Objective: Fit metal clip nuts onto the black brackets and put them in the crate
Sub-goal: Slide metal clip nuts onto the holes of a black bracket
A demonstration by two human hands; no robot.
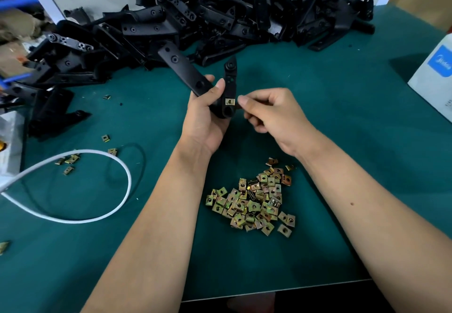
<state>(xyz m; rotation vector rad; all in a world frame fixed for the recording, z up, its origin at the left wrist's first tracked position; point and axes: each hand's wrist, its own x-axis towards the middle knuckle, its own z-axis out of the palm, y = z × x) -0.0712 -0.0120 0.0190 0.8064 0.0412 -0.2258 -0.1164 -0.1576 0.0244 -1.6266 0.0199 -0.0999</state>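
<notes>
A black bracket, 1 clip nut fitted, is gripped by the left hand; the right hand, curled beside it, appears empty, many brackets left.

white cable cut off left, box cut off right

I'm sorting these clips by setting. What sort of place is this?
Probably a small factory assembly bench: a heap of identical black brackets at the back of a green work mat, and a loose pile of metal clip nuts near the person.
</notes>
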